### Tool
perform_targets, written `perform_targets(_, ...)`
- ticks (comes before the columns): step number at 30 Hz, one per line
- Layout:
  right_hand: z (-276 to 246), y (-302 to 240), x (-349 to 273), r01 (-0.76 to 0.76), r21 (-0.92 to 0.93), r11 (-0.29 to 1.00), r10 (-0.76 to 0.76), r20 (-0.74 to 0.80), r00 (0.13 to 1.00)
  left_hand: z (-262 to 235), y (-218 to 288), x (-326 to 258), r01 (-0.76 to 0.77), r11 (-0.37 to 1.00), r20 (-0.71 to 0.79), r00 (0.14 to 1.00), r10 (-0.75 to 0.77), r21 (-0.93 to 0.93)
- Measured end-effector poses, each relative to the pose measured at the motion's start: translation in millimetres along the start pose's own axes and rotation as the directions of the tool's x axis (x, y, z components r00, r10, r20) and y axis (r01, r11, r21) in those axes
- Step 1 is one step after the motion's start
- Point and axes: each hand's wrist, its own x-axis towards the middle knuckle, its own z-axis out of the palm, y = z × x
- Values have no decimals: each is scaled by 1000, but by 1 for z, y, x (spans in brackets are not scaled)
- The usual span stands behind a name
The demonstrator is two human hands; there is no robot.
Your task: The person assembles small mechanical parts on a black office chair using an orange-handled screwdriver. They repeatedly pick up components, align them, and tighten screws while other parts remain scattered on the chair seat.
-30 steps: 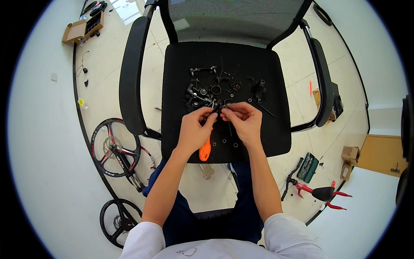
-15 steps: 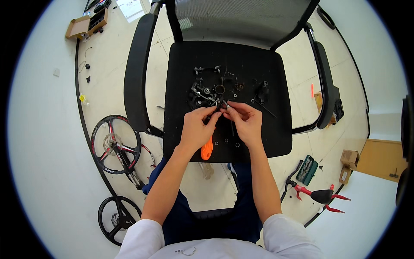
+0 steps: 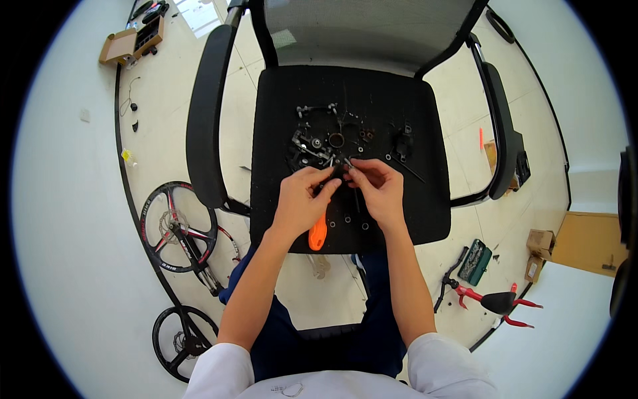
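White floor surrounds a black office chair (image 3: 438, 213) used as a bench. Nearest, an orange-handled screwdriver (image 3: 318, 233) lies under the left hand (image 3: 299, 203). Both hands, left and right (image 3: 379, 189), pinch one small metal part (image 3: 340, 165) between closed fingertips. Since a second ago they have moved slightly toward the loose parts (image 3: 312, 146) beyond, so fitting goes on; otherwise nothing has shifted

Improvised bike-repair workshop: small black metal parts (image 3: 332, 143) spread on an office chair seat (image 3: 405, 206), bicycle wheels (image 3: 178, 226) lower left, hand tools (image 3: 492, 300) lower right.
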Motion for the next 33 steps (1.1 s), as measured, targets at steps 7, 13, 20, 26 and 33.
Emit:
perform_targets(7, -10, 2, 5, 141, -323, 936, -188, -121, 975, 3, -11, 4, 22, 975, -43, 999, -32, -223)
perform_targets(13, -19, 1, 11, 235, -689, 685, -360, -40, 932, -2, -10, 13, 206, 883, 43, 977, -207, -422)
perform_targets(20, -16, 13, 5, 242, -799, 551, -272, 102, 957, -2, -6, 11, 231, 832, 86, 972, -218, -503)
perform_targets(26, -11, 4, 4, 191, -771, 607, -205, 80, 975, 1, 0, 4, 181, 961, 64, 983, -171, -211)
perform_targets(33, -14, 11, 5, 169, -791, 588, -231, 36, 972, 8, 5, 0, 58, 998, 34, 998, -59, 14)
